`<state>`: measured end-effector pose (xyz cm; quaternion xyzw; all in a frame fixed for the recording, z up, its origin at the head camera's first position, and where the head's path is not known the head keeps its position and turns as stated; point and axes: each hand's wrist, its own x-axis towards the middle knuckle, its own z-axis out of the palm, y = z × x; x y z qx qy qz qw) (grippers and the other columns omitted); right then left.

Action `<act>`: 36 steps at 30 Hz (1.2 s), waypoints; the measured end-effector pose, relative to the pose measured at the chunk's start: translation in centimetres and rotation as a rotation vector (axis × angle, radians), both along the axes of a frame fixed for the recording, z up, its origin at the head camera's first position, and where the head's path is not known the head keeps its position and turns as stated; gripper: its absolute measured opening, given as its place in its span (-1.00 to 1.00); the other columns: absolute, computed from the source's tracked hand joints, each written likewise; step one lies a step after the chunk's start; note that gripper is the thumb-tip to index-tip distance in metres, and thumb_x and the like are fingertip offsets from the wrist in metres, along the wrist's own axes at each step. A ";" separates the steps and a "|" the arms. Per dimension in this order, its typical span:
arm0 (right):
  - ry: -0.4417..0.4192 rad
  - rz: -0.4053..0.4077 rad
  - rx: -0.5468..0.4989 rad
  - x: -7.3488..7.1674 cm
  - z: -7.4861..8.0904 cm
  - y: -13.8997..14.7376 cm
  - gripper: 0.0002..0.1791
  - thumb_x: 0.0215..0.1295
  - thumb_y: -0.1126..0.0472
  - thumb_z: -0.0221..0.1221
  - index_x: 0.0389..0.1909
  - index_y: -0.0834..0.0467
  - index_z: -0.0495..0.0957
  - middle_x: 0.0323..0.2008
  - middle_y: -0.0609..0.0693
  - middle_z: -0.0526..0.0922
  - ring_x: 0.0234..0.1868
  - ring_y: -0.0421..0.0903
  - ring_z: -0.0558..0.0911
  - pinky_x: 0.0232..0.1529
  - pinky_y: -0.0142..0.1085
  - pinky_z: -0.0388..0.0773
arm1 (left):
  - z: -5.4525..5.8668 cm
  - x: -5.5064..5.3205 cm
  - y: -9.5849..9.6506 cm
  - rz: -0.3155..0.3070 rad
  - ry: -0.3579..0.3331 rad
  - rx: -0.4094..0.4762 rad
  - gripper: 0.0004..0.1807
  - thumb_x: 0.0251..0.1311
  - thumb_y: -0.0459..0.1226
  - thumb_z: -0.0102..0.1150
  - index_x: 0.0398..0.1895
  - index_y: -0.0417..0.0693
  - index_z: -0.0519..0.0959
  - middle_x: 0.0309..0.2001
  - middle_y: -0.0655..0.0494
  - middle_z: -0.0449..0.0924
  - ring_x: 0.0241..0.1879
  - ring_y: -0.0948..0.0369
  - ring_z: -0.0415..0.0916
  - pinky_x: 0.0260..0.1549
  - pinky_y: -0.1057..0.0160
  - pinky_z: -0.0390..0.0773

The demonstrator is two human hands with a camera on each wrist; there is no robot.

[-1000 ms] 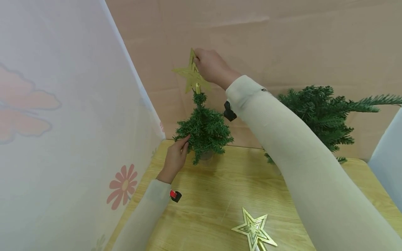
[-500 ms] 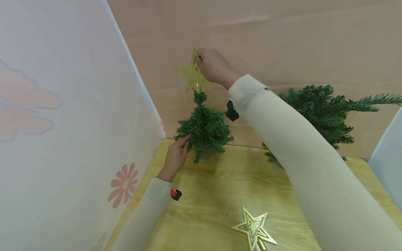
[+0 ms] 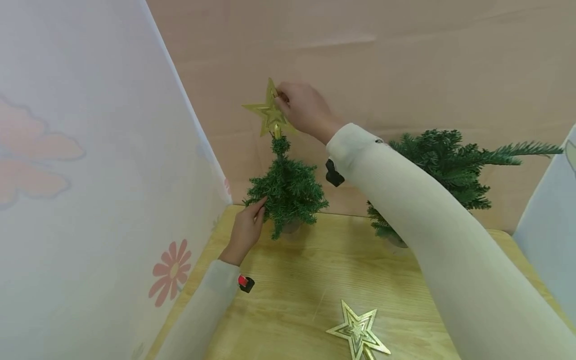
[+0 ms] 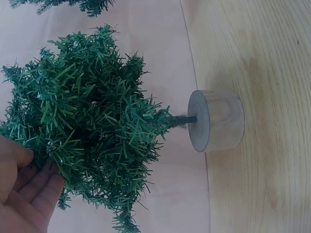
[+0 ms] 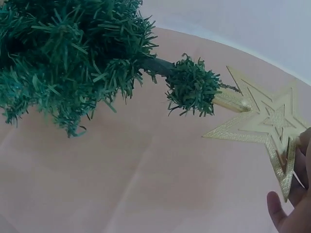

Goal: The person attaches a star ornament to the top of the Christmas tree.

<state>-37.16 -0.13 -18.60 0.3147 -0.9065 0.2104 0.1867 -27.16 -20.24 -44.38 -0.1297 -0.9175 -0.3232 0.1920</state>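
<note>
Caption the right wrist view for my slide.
Right hand holds a gold star at the tip of a green tree.

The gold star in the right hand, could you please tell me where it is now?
In the head view, the gold star is high, just left of centre, at the tip of the small tree; the right hand holds it.

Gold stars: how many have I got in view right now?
2. One is in the right hand at the top of the left-side tree; the other lies on the table, near the head view's bottom edge. The right sleeve could hide more.
</note>
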 end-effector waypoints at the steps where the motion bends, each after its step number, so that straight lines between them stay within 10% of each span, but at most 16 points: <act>1: -0.008 -0.005 -0.005 0.0 -0.1 0.1 -0.70 0.54 0.05 -0.06 0.06 0.10 0.52 -0.04 -0.03 0.62 -0.09 -0.14 0.59 -0.06 -0.30 0.50 | 0.0 0.0 0.0 -0.002 -0.002 0.002 -0.57 0.51 -0.24 -0.10 0.39 0.01 0.38 0.13 -0.13 0.56 -0.77 0.26 0.31 -0.57 0.24 0.47; 11: -0.032 -0.012 -0.091 -0.7 -1.5 0.4 -0.71 0.54 0.12 -0.04 0.10 0.09 0.55 0.01 -0.02 0.64 -0.07 -0.15 0.62 -0.06 -0.29 0.53 | -0.2 0.1 0.0 -0.014 -0.006 0.010 -0.57 0.51 -0.26 -0.09 0.40 0.04 0.37 0.14 -0.15 0.55 -0.87 0.27 0.16 -0.71 0.30 0.39; 21: -0.094 0.024 -0.010 0.1 -0.6 -0.4 -0.79 0.57 0.09 -0.11 -0.16 0.12 0.42 -0.34 0.03 0.50 -0.48 -0.05 0.39 -0.43 -0.28 0.29 | 0.3 1.4 -1.1 0.003 0.017 0.004 -0.57 0.49 -0.31 -0.06 0.38 0.01 0.39 0.12 -0.14 0.57 -0.83 0.29 0.20 -0.61 0.24 0.44; 36: -0.113 0.061 0.047 0.7 0.8 -1.6 -0.75 0.59 0.12 -0.15 -0.12 0.15 0.45 -0.36 0.03 0.49 -0.53 -0.10 0.32 -0.45 -0.30 0.26 | 0.9 2.1 -1.8 -0.037 0.050 0.007 -0.56 0.47 -0.34 -0.03 0.38 -0.06 0.38 -0.02 -0.19 0.61 -0.85 0.30 0.17 -0.69 0.28 0.40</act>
